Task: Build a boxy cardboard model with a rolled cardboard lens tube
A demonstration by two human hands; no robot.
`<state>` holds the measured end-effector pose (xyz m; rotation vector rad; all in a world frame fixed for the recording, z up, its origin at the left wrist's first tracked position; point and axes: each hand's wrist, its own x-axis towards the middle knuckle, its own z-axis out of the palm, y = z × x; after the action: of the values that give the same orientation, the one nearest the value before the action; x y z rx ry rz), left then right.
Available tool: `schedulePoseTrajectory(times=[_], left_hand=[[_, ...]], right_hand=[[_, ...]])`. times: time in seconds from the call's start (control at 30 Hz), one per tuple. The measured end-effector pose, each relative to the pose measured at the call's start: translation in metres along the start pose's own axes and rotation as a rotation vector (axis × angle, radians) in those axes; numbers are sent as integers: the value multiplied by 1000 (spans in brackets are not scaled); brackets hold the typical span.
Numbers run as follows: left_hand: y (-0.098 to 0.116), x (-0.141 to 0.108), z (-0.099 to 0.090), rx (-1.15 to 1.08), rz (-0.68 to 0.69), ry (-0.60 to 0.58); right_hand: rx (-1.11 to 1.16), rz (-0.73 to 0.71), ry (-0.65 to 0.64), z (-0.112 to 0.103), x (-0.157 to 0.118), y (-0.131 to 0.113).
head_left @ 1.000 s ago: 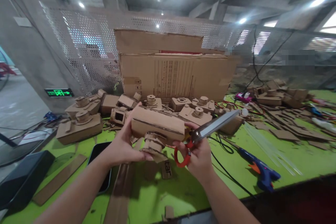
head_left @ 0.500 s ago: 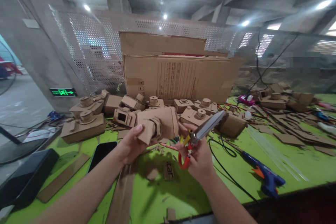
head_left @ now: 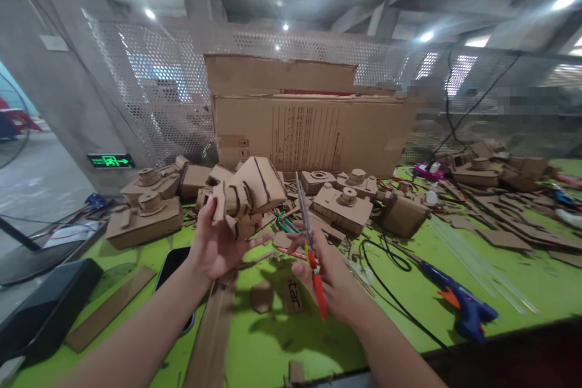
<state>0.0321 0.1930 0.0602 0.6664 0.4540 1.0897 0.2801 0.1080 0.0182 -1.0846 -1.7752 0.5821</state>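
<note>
Left hand (head_left: 220, 251) grips a cardboard camera model (head_left: 262, 185) by its stubby lens end: thumb up against the outer plate, the other fingers beneath, some reaching out to the right. Model held above the green tabletop (head_left: 336, 339), tilted, body angled up and away from the wrist. Right hand (head_left: 334, 273) holds scissors (head_left: 313, 260), fingers half curled; red-orange handles low, blades pointing up and away, apart from the model.

Below the hands: a many-sided cardboard piece (head_left: 262, 297) and, just beside it, a scrap lettered "tar" (head_left: 293, 296). Long cardboard strip (head_left: 209, 339) nearer the wearer. Dark phone (head_left: 170, 267), partly hidden behind the left forearm. Blue glue gun (head_left: 457, 297) right of the right hand, near clear glue sticks (head_left: 484, 270).

Beyond: more finished-looking cardboard cameras (head_left: 343, 211) in a rough row, before a large printed carton (head_left: 313, 133).
</note>
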Motion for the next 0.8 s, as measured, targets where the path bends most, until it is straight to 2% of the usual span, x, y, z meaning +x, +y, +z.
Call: schedulePoseTrajectory(times=[0.13,0.23,0.43,0.6,0.8], left_hand=[[-8,4,3,149,231,176],[-13,6,7,215,346,244],[-16,6,11,211,335,297],[-23,5,13,199,305,405],[-33,-1,20,269,345,347]], right_hand=[[-33,-6,-94,1,-2,2],[-115,18,-140,6,-2,7],[-155,89,-131,9,-1,4],[-142,116,-208,7,2,-8],[-158,134,-154,11,2,-2]])
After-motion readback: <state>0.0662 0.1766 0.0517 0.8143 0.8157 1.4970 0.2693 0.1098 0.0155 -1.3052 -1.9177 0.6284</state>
